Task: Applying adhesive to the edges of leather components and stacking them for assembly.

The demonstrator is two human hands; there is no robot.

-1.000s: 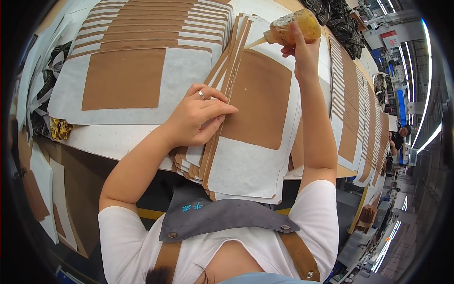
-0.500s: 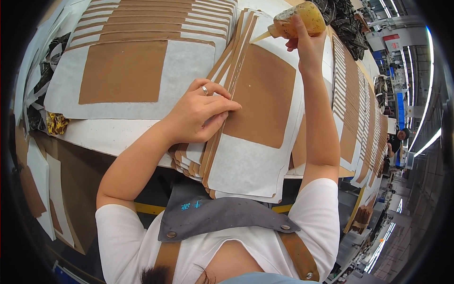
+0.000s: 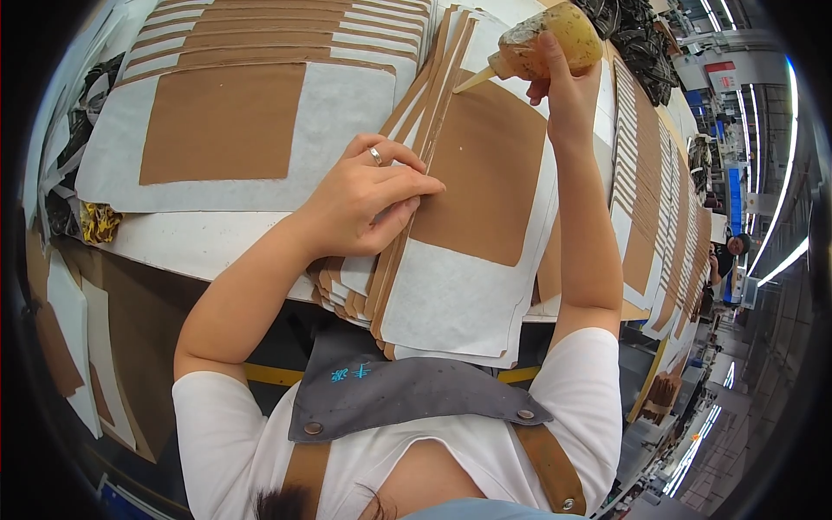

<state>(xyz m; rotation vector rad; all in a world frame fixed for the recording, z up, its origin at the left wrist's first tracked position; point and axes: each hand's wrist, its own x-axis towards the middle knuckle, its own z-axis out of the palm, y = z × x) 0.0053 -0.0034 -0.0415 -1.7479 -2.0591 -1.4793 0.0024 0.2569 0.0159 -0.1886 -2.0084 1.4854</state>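
Seen from above, at a workbench covered in brown-and-white sheet pieces. Far left: dark fabric scraps and a small patterned yellow-and-black scrap (image 3: 100, 221) at the bench edge. Next over, a fanned row of white pieces with brown rectangular panels (image 3: 225, 121), overlapping like shingles and running away toward the top.

Centre: left hand (image 3: 368, 195), ring on one finger, lying flat with fingers (image 3: 416, 186) stretched together and pressing down, not gripping, on the edges of a fanned stack (image 3: 373, 277) of similar pieces. Fingertips pointing right, touching the left margin of the top piece (image 3: 472, 234), a white sheet with a large brown panel. Long axis of that piece running from near the body up and away, tilted slightly right.

Right of centre: right hand (image 3: 563, 82) raised at the far end of the same piece, fingers curled tight round a soft, amber, smeared squeeze bottle (image 3: 546, 39). Bottle's tapered nozzle (image 3: 475, 80) aimed down and left, tip just above the top left corner of the brown panel, beyond the left fingertips along the same edge. Right hand nearer that corner; left hand nearer the piece's middle.

Farther right: more shingled rows of brown-and-white pieces (image 3: 641, 199) curving off, then a factory aisle with strip lights and another person (image 3: 737, 247) in the distance.

Bottom: grey apron bib (image 3: 416, 394) with brown straps over a white shirt.
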